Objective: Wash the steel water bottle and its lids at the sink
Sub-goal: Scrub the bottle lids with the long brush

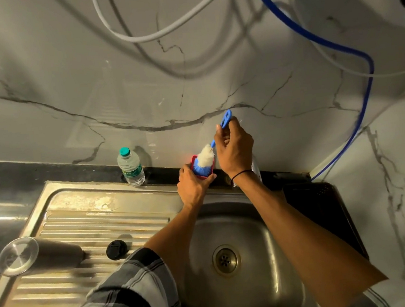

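Note:
The steel water bottle [54, 252] lies on its side on the sink's ribbed drainboard [98, 214] at the left, with a clear lid [18, 256] at its near end. A black cap [116, 249] sits on the drainboard to its right. My right hand [235, 150] grips the blue handle of a bottle brush [205, 159]; its white and blue bristles dip into a small red container [203, 172] on the ledge behind the basin. My left hand [193, 185] holds that red container from the front.
The steel basin [255, 285] with its drain [225, 259] lies below my arms. A small plastic water bottle with a green cap [130, 167] stands on the back ledge. A blue hose [363, 101] and white hoses hang along the marble wall. A dark panel [327, 210] lies right of the basin.

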